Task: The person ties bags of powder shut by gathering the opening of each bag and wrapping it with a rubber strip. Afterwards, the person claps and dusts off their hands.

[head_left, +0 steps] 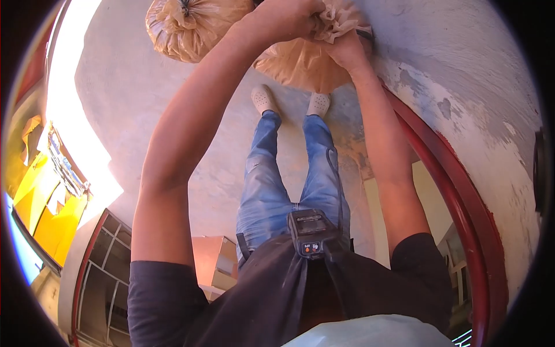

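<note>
At the top of the head view, both my hands are at the gathered neck of a full, light-brown plastic bag point(306, 65). My left hand point(293, 18) is closed around the bunched plastic from the left. From the right, my right hand point(348, 49) grips the same neck, its fingers partly hidden by the crumpled plastic. A second stuffed brown bag point(191, 30) stands left of my left forearm, its top cinched with a dark tie. Something dark shows beside my right hand, too little of it to name.
My feet in pale clogs point(318, 104) stand on the grey floor point(144, 81) just behind the bag. A red-framed doorway edge point(445, 168) and a worn plaster wall point(462, 75) are on the right. A metal-framed window point(107, 272) is at lower left.
</note>
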Tool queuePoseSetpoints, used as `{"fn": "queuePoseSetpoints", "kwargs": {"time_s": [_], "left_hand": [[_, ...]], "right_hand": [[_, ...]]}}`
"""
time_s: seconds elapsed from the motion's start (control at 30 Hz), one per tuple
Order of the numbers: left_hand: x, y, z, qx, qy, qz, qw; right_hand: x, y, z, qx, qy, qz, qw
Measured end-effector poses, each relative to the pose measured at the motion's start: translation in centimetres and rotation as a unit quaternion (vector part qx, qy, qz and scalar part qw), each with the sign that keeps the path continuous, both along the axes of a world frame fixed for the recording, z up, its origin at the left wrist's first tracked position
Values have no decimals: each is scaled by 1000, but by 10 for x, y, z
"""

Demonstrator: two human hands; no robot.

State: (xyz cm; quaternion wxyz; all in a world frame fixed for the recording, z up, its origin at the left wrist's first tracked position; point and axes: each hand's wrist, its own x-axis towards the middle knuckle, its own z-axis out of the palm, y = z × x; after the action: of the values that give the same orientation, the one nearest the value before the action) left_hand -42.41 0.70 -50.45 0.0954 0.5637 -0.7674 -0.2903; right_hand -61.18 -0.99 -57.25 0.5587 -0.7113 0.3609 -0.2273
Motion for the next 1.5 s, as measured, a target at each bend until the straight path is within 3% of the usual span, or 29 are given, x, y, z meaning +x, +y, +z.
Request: {"fn": "queuePoseSetpoints", "kwargs": {"time_s": [0.07, 0.1, 0.13, 0.2, 0.23, 0.3, 0.33, 0.37, 0.43, 0.6, 0.67, 0.9, 0.97, 1.1, 1.17, 1.2, 1.27, 1.4, 1.47, 1.5], "left_hand": [[3, 0, 4, -2, 156, 90, 984], [7, 3, 30, 130, 239, 162, 949], [17, 10, 25, 132, 239, 161, 948], [42, 34, 4, 122, 463, 336, 811], [52, 53, -10, 120, 463, 334, 812], [61, 96, -45, 33, 146, 243, 958], [62, 107, -54, 32, 147, 244, 958], [62, 116, -63, -11, 71, 184, 980], [58, 119, -79, -42, -12, 122, 992], [17, 78, -115, -116, 23, 136, 984], [6, 71, -122, -190, 50, 124, 973], [3, 73, -105, -205, 61, 149, 966], [6, 71, -99, -180, 15, 147, 973], [3, 51, -107, -212, -6, 137, 968], [-6, 44, -121, -72, 86, 59, 992], [-11, 44, -119, -69, 87, 60, 992], [-17, 42, -105, -169, 166, 121, 964], [-22, 49, -82, -170, 283, 196, 923], [-32, 60, -74, 1, 405, 270, 874], [-36, 63, -60, -118, 385, 277, 872]], "right_hand": [[1, -2, -12, -19, 17, -11, 1000], [-1, -3, -15, -16, 15, -36, 999], [-5, -8, -19, -16, 11, -62, 998], [-9, -11, -23, -48, -5, -73, 996], [-9, -10, -12, -2, -30, -77, 997], [-8, -12, -6, 44, -53, -78, 995], [-7, -12, -9, 87, -68, -93, 989], [-8, -12, -13, 130, -83, -109, 982], [-7, -14, -5, 128, -70, -100, 984], [-2, -8, -14, 98, -60, -83, 990], [-3, -6, -25, 34, 45, -44, 997], [8, -2, -22, -16, 26, -73, 997], [0, -9, -14, -31, 37, -63, 997], [-5, -4, 0, 25, 6, -70, 997], [-3, -4, 1, 63, -25, -84, 994], [-2, -5, 2, 66, -23, -83, 994], [3, -9, 5, 63, -13, -119, 991], [18, -4, 21, 67, -28, -110, 991], [24, 13, 31, 65, -13, -125, 990], [23, 22, 41, 45, 14, -111, 993]]}}
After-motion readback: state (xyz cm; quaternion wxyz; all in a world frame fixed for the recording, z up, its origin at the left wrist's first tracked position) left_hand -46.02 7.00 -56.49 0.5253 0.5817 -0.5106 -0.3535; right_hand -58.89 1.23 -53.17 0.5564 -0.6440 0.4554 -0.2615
